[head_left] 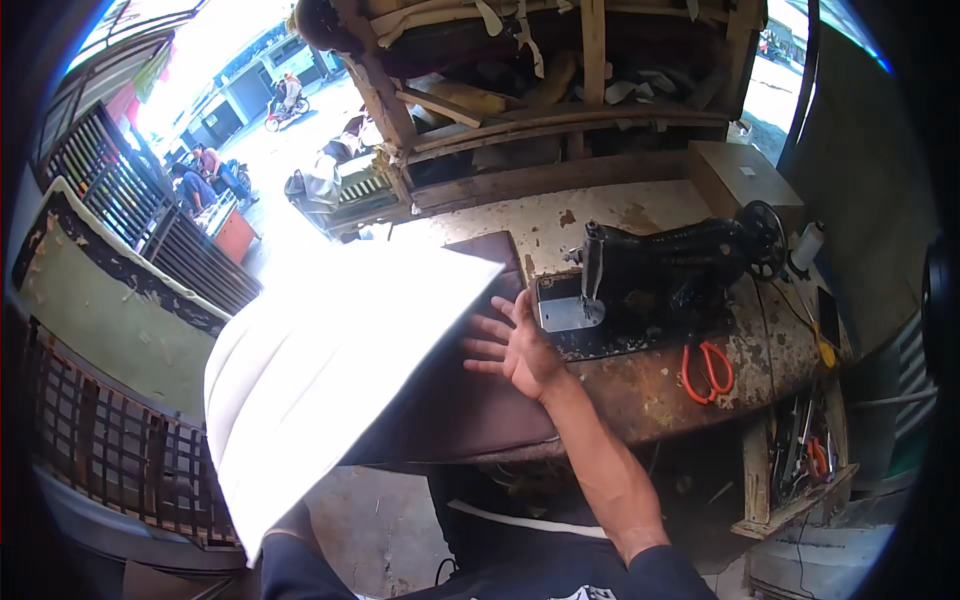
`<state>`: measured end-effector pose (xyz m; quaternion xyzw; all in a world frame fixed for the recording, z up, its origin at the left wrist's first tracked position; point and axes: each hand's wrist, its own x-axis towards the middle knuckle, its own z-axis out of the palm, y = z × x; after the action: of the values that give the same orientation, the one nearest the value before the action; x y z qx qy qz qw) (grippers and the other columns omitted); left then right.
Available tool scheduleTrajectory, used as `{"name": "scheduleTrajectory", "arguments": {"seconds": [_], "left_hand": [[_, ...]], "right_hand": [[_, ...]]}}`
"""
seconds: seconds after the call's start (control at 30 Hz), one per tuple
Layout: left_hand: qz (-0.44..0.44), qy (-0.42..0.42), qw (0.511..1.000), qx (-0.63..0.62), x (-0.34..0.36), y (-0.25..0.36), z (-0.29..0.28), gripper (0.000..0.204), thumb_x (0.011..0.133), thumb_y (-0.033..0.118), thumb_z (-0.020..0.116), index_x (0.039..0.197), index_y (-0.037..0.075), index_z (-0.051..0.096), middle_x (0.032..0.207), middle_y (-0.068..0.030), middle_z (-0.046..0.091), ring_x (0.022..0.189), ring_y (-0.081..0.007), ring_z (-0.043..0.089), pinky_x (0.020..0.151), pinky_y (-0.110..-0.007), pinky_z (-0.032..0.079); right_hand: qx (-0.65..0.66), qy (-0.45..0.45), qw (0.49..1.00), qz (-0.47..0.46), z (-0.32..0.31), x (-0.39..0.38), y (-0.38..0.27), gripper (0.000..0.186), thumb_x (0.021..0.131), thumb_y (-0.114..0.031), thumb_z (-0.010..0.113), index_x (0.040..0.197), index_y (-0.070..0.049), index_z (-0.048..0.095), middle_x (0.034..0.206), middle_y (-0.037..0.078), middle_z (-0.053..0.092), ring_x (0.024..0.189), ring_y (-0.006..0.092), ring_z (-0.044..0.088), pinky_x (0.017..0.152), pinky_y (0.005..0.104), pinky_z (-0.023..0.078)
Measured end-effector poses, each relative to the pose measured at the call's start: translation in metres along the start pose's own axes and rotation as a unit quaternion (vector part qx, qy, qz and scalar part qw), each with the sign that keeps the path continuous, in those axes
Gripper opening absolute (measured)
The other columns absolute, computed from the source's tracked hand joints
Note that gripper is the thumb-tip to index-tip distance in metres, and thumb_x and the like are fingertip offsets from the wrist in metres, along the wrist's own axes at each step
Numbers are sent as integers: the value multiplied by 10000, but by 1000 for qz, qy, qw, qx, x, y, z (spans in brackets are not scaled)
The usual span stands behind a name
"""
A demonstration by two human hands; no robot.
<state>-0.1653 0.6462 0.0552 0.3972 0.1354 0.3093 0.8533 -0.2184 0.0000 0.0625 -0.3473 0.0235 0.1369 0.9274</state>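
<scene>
A large white sheet [320,350], seemingly padded, with curved ridges along its left side, stands tilted over the left part of the work table. My left forearm [290,525] goes up behind its lower corner, so the left hand itself is hidden. Beside the sheet's right edge my right hand [518,350] is open, palm up and fingers spread, with nothing in it. Dark brown leather-like material [440,425] lies flat on the table beneath the sheet and that hand. Just right of my fingers stands a black sewing machine [670,255] with a shiny metal plate.
Red-handled scissors [707,372] lie in front of the machine. A white thread spool [806,245] stands by its handwheel, a cardboard box [745,180] behind. Tools fill a wooden holder [795,490] at the table's right end. A wooden frame [560,120] rises behind; an upholstered panel [120,300] is at left.
</scene>
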Motion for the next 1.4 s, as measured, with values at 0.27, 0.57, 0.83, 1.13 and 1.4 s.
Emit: {"name": "scheduleTrajectory", "arguments": {"seconds": [0.27,0.57,0.83,1.13,1.4], "left_hand": [[-106,61,985,126,-38,-7,-83,490,1060,284,579,1489,57,511,1441,-196,592,1381,-363,508,1203,-642,327],[-133,62,973,180,-45,2,-106,488,1061,289,580,1486,61,510,1434,-179,600,1374,-346,516,1195,-628,342],[-141,41,967,206,-26,-11,-83,487,1061,294,581,1484,64,509,1428,-164,607,1368,-331,522,1187,-616,354],[-101,-33,963,249,36,-2,-36,485,1062,299,582,1482,68,507,1421,-147,615,1360,-315,530,1178,-602,368],[-65,110,919,372,172,149,6,413,999,278,586,1375,109,585,1301,-63,664,1119,-216,617,958,-451,498]], "right_hand": [[-623,321,693,-169,-18,86,49,993,864,-505,810,1582,-4,343,1459,262,522,1203,361,666,766,438,628],[-544,283,781,-120,10,107,-3,491,875,-331,780,1182,27,639,1132,282,691,980,367,731,814,481,610],[-142,225,955,-129,37,-86,34,276,997,-107,628,1191,47,507,1011,154,679,757,195,713,543,305,631],[-240,272,927,-93,19,-120,74,266,1035,-139,624,1168,54,499,963,159,708,726,205,744,588,315,621],[-283,256,924,4,14,-125,57,293,1026,-135,649,1169,66,492,892,168,749,738,229,789,630,332,616]]}}
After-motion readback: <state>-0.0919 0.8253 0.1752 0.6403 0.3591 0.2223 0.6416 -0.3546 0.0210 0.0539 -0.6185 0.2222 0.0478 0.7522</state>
